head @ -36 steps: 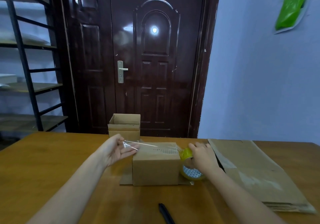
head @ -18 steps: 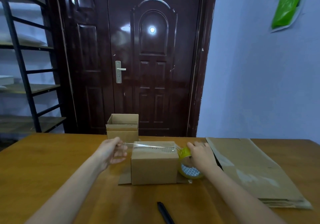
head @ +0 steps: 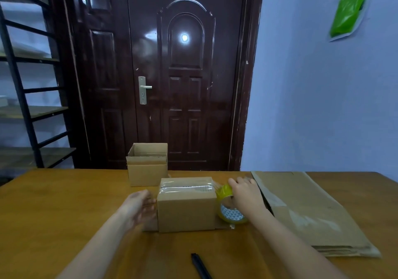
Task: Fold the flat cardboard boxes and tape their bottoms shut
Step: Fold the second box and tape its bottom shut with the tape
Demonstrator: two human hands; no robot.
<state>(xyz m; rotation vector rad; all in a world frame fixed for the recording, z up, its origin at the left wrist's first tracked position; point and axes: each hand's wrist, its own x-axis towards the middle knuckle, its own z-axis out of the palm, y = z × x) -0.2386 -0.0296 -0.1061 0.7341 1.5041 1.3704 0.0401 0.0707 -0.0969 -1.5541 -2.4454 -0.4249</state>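
Head view, one bench (head: pixel 53 209), one stack of flat boxes (head: pixel 305 209) at right, two folded boxes, open-topped far box (head: pixel 147 164), near box (head: pixel 187 205) mid-bench, long axis left-right, taped bottom up, one tape roll (head: pixel 229 208) gripped by right hand (head: pixel 247 194) fingers, left hand (head: pixel 140 205) blurred at box's left end, grip unclear, one black pen (head: pixel 200 265).

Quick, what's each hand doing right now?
Left hand: blurred against the box; grip cannot be told.
Right hand: holding the tape roll.
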